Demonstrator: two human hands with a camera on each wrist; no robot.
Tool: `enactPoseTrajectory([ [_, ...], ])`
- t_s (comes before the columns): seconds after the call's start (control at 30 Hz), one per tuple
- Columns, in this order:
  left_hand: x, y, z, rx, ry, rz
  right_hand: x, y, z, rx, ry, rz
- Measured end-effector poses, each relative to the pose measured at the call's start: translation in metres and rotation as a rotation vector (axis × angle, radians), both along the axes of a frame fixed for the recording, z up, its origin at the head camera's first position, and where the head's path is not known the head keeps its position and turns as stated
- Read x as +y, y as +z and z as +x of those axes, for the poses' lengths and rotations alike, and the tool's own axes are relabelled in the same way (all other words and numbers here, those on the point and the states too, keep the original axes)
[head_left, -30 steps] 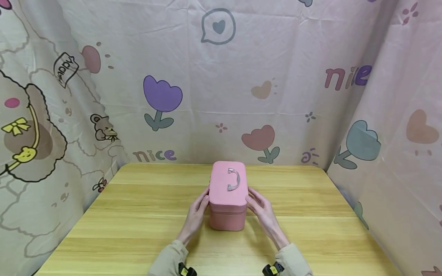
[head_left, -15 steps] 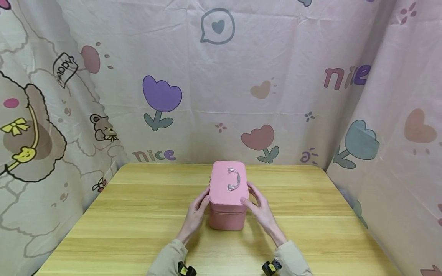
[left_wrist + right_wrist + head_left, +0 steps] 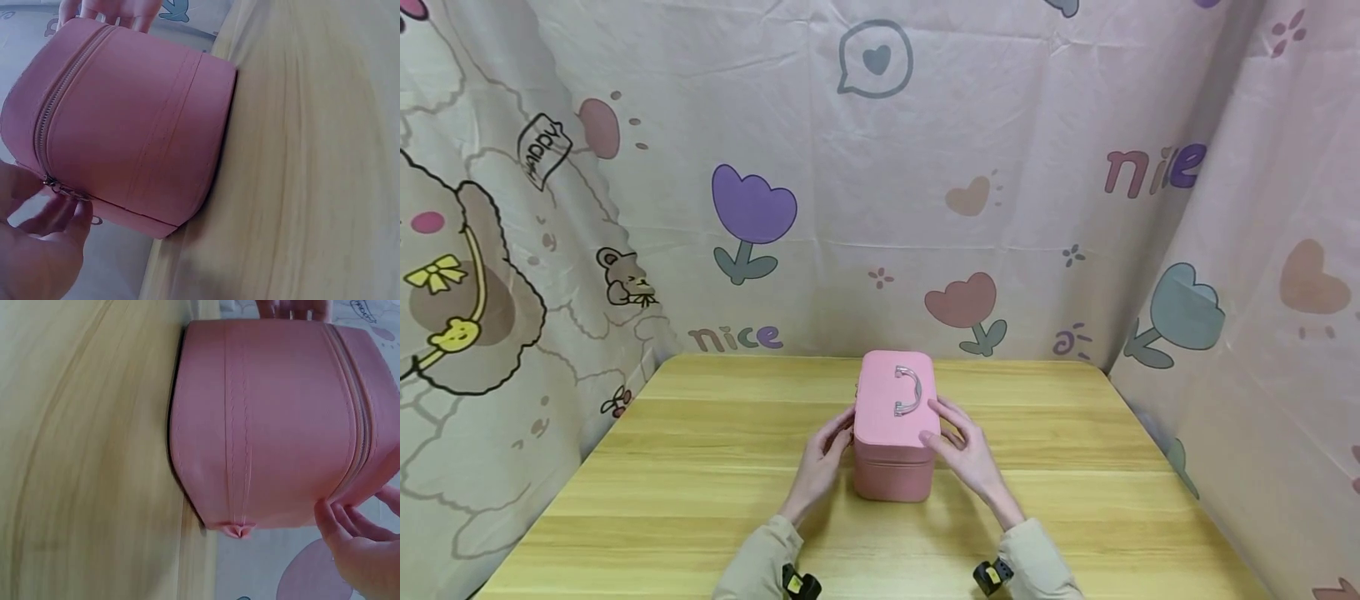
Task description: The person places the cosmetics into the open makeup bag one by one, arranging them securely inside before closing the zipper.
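A pink zippered vanity case [image 3: 891,479] stands on the table, its lid down and a silver handle [image 3: 918,392] on top. At its left side is my left hand [image 3: 818,467]. In the left wrist view, its thumb and fingers pinch around the metal zipper pull [image 3: 65,189], partly hiding it. The zipper [image 3: 44,125] runs shut across the end facing me. My right hand [image 3: 973,458] rests lightly at the lid's right edge, thumb on the near corner and a fingertip on top. Its relaxed fingers also appear against the lid's edge in the right wrist view.
The wooden table [image 3: 700,483] extends on both sides of the case. A patterned cloth [image 3: 865,167] hangs behind it and along both sides. A small pink tab [image 3: 238,530] sticks out low on the case's right side.
My right thumb and a finger have shifted from the case's side up onto the lid's edge. My left fingers have drawn in slightly at the left side. The case has stayed put.
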State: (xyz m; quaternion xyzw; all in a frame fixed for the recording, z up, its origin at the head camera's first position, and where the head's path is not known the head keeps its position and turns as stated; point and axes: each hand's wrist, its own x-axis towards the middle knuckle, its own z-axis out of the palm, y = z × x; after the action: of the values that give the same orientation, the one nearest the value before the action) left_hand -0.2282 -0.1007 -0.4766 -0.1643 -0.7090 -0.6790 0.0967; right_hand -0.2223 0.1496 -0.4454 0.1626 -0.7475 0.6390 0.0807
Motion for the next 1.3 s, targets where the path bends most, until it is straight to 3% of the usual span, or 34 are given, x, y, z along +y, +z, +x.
enactPoseTrajectory([
  [0.13,-0.001,-0.001,0.000,-0.020,0.058,-0.052,0.003,-0.001,0.000,-0.012,0.012,0.020],
  [0.33,-0.001,-0.002,0.000,-0.062,0.109,-0.039,0.003,-0.001,-0.001,-0.025,0.015,0.052],
  [0.6,-0.002,-0.002,-0.001,-0.024,0.191,-0.093,0.002,0.000,-0.001,-0.026,-0.007,0.069],
  [0.93,-0.007,-0.002,-0.001,0.000,0.201,-0.132,0.003,-0.001,-0.001,-0.007,-0.012,0.078],
  [1.3,-0.013,0.003,0.005,0.108,0.207,-0.298,0.006,0.003,-0.003,-0.040,-0.010,0.116],
])
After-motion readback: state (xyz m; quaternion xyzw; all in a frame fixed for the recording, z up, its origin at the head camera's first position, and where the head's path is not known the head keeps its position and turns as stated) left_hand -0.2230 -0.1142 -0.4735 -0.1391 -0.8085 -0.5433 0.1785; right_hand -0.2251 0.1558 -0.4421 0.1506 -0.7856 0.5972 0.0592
